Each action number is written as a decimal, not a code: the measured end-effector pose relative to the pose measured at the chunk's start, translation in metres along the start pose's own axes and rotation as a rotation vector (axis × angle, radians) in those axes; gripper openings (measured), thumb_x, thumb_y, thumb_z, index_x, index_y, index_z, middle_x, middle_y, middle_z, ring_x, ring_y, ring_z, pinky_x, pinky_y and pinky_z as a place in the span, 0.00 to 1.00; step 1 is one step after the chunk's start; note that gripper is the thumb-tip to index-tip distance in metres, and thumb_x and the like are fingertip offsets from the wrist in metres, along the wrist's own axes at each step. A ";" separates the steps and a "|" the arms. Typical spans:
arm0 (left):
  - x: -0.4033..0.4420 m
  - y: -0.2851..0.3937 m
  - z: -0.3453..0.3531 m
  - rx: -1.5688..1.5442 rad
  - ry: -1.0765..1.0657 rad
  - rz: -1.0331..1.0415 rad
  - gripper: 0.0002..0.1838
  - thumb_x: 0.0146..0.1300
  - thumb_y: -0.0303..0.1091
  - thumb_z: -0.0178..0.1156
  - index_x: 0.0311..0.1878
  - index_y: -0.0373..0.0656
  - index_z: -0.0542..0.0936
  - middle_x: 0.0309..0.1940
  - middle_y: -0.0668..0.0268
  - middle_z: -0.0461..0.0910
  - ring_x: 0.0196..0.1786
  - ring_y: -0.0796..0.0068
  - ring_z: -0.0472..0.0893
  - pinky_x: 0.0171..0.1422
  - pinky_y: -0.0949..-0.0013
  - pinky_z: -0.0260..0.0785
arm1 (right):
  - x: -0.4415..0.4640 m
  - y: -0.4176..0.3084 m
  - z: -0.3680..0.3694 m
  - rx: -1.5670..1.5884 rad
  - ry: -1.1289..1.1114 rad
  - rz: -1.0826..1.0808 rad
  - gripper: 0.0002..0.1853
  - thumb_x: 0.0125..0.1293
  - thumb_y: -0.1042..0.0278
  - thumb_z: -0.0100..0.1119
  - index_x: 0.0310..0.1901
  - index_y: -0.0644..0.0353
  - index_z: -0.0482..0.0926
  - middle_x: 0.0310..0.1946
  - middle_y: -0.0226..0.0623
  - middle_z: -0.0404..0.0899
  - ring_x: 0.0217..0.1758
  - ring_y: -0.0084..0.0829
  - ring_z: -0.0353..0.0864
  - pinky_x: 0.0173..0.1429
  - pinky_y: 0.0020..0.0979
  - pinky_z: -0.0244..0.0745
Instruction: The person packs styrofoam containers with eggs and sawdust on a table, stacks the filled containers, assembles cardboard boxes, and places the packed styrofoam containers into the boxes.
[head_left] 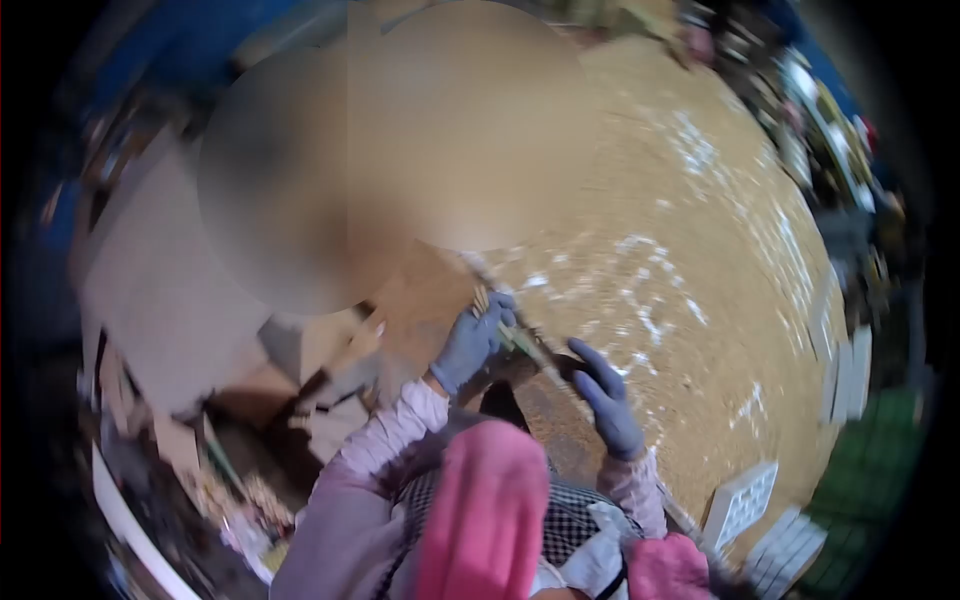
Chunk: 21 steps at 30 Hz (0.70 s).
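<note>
My left hand (465, 350), in a blue-grey glove, is closed around some small tan stick-like pieces (481, 300) whose ends poke out past the fingers. Beside its fingertips lies a narrow pale-green strip (522, 345); I cannot tell whether the hand touches it. To the right, my right hand (612, 410) wears a matching glove. Its fingers are stretched out and apart, over the near edge of a wide tan surface (720, 320). A small dark patch shows by its fingertips, too blurred to name.
White bits (640, 300) are scattered over the tan surface. White perforated blocks (742, 503) stand at the lower right, near green crates (865, 480). Cardboard (165, 290) and scraps crowd the left. A blurred area covers the upper middle. Clutter lines the far right edge.
</note>
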<state>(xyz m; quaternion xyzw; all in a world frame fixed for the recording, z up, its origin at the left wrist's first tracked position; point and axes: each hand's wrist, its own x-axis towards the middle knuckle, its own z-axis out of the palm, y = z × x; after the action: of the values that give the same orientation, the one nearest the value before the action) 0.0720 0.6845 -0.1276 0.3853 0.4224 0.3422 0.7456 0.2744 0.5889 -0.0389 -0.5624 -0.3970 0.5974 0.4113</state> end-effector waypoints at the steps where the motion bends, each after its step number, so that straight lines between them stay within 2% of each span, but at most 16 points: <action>1: -0.027 -0.006 -0.030 -0.023 0.097 0.011 0.12 0.74 0.35 0.44 0.52 0.43 0.73 0.38 0.69 0.75 0.39 0.79 0.75 0.42 0.74 0.71 | -0.007 0.007 0.011 -0.047 0.031 0.008 0.22 0.68 0.69 0.53 0.62 0.66 0.67 0.55 0.39 0.74 0.57 0.28 0.72 0.61 0.30 0.67; 3: -0.075 -0.034 -0.090 -0.237 0.095 0.045 0.12 0.72 0.33 0.46 0.54 0.41 0.71 0.38 0.68 0.74 0.42 0.78 0.76 0.45 0.73 0.73 | -0.019 0.031 0.027 0.045 0.032 0.126 0.21 0.68 0.71 0.53 0.61 0.67 0.68 0.55 0.38 0.74 0.56 0.27 0.72 0.61 0.28 0.67; 5: -0.132 -0.116 -0.139 -0.029 0.268 0.336 0.14 0.70 0.34 0.51 0.56 0.42 0.69 0.39 0.67 0.72 0.44 0.75 0.76 0.49 0.68 0.74 | -0.031 0.053 0.036 -0.030 -0.052 0.276 0.21 0.68 0.72 0.53 0.61 0.68 0.68 0.55 0.39 0.74 0.56 0.27 0.72 0.61 0.27 0.67; 7: -0.206 -0.177 -0.177 0.744 0.402 0.159 0.20 0.66 0.34 0.58 0.60 0.45 0.67 0.41 0.65 0.73 0.44 0.71 0.76 0.51 0.62 0.75 | -0.034 0.079 0.047 -0.238 -0.236 0.236 0.21 0.68 0.72 0.54 0.61 0.69 0.68 0.55 0.39 0.74 0.57 0.28 0.72 0.62 0.27 0.66; 9: -0.272 -0.201 -0.165 0.058 0.759 0.033 0.24 0.53 0.41 0.66 0.51 0.41 0.73 0.42 0.58 0.77 0.39 0.67 0.78 0.43 0.64 0.70 | -0.027 0.112 0.060 -0.361 -0.415 0.225 0.21 0.67 0.72 0.54 0.60 0.69 0.69 0.55 0.40 0.74 0.57 0.29 0.72 0.63 0.28 0.66; 11: -0.345 -0.211 -0.139 0.512 0.908 -0.047 0.20 0.62 0.41 0.58 0.53 0.42 0.72 0.47 0.59 0.75 0.41 0.64 0.77 0.46 0.66 0.71 | -0.015 0.121 0.092 -0.430 -0.777 0.163 0.17 0.68 0.70 0.52 0.56 0.69 0.72 0.53 0.41 0.76 0.56 0.32 0.74 0.60 0.30 0.67; 12: -0.367 -0.225 -0.122 -0.316 1.129 0.108 0.19 0.63 0.42 0.56 0.54 0.44 0.72 0.48 0.59 0.75 0.43 0.62 0.77 0.48 0.64 0.72 | -0.007 0.127 0.106 -0.581 -0.994 0.036 0.17 0.69 0.69 0.52 0.55 0.69 0.72 0.51 0.44 0.77 0.55 0.34 0.75 0.59 0.32 0.69; 13: -0.381 -0.234 -0.114 -1.138 1.175 0.322 0.18 0.65 0.43 0.54 0.54 0.46 0.72 0.48 0.60 0.75 0.45 0.61 0.78 0.50 0.63 0.73 | 0.003 0.137 0.115 -0.712 -1.162 -0.105 0.17 0.69 0.67 0.52 0.54 0.68 0.72 0.49 0.47 0.77 0.53 0.37 0.76 0.57 0.33 0.70; 14: -0.406 -0.250 -0.105 -1.246 1.268 0.387 0.17 0.66 0.43 0.53 0.53 0.45 0.72 0.47 0.60 0.76 0.46 0.60 0.78 0.50 0.60 0.74 | 0.020 0.171 0.102 -0.986 -1.183 -0.417 0.18 0.67 0.64 0.55 0.53 0.67 0.73 0.47 0.52 0.77 0.49 0.41 0.78 0.53 0.35 0.73; 15: -0.433 -0.266 -0.097 -1.348 1.345 0.447 0.17 0.67 0.44 0.52 0.53 0.45 0.73 0.46 0.60 0.76 0.46 0.59 0.78 0.50 0.58 0.74 | 0.044 0.188 0.105 -1.090 -1.358 -1.209 0.18 0.66 0.62 0.56 0.51 0.67 0.74 0.43 0.52 0.77 0.45 0.44 0.79 0.47 0.37 0.75; 16: -0.466 -0.252 -0.087 -1.374 1.449 0.410 0.16 0.67 0.44 0.52 0.50 0.42 0.73 0.41 0.60 0.77 0.46 0.60 0.79 0.51 0.56 0.75 | 0.044 0.186 0.124 -1.081 -1.342 -1.280 0.16 0.65 0.63 0.56 0.48 0.66 0.74 0.41 0.52 0.77 0.42 0.46 0.78 0.44 0.38 0.74; 17: -0.495 -0.295 -0.098 -1.514 1.442 0.497 0.09 0.69 0.45 0.50 0.43 0.51 0.70 0.43 0.63 0.78 0.46 0.62 0.78 0.52 0.53 0.73 | 0.040 0.183 0.141 -1.079 -1.323 -1.346 0.14 0.65 0.64 0.56 0.46 0.65 0.75 0.39 0.51 0.76 0.39 0.48 0.77 0.41 0.39 0.74; 18: -0.530 -0.332 -0.100 -1.453 1.211 0.893 0.11 0.67 0.41 0.51 0.40 0.43 0.74 0.34 0.62 0.77 0.42 0.61 0.78 0.44 0.58 0.74 | 0.031 0.188 0.152 -1.071 -1.226 -0.707 0.10 0.65 0.66 0.53 0.42 0.65 0.74 0.36 0.51 0.75 0.36 0.50 0.74 0.38 0.42 0.71; 19: -0.559 -0.367 -0.110 -1.454 1.174 1.067 0.07 0.67 0.38 0.51 0.38 0.46 0.73 0.32 0.65 0.75 0.39 0.62 0.76 0.43 0.57 0.72 | 0.021 0.189 0.166 -1.076 -1.225 -0.716 0.10 0.65 0.66 0.53 0.42 0.65 0.74 0.36 0.51 0.75 0.36 0.50 0.74 0.38 0.42 0.71; 20: -0.590 -0.328 -0.108 -1.540 1.503 0.962 0.04 0.66 0.35 0.52 0.37 0.47 0.71 0.30 0.65 0.73 0.37 0.63 0.74 0.47 0.56 0.70 | 0.012 0.189 0.178 -1.086 -1.220 -0.825 0.11 0.65 0.66 0.53 0.42 0.65 0.74 0.36 0.50 0.75 0.35 0.49 0.74 0.38 0.42 0.70; 21: -0.622 -0.329 -0.119 -1.501 1.541 0.972 0.05 0.67 0.35 0.51 0.36 0.46 0.71 0.31 0.65 0.73 0.37 0.64 0.74 0.50 0.55 0.69 | 0.004 0.190 0.189 -1.096 -1.204 -0.932 0.11 0.65 0.65 0.53 0.43 0.65 0.74 0.35 0.50 0.75 0.35 0.49 0.74 0.38 0.42 0.69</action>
<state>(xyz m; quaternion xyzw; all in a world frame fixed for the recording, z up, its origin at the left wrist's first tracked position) -0.2279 0.0443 -0.2252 -0.3374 0.2631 0.8951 0.1252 0.0775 0.5246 -0.2081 -0.0583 -0.9544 0.2926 0.0125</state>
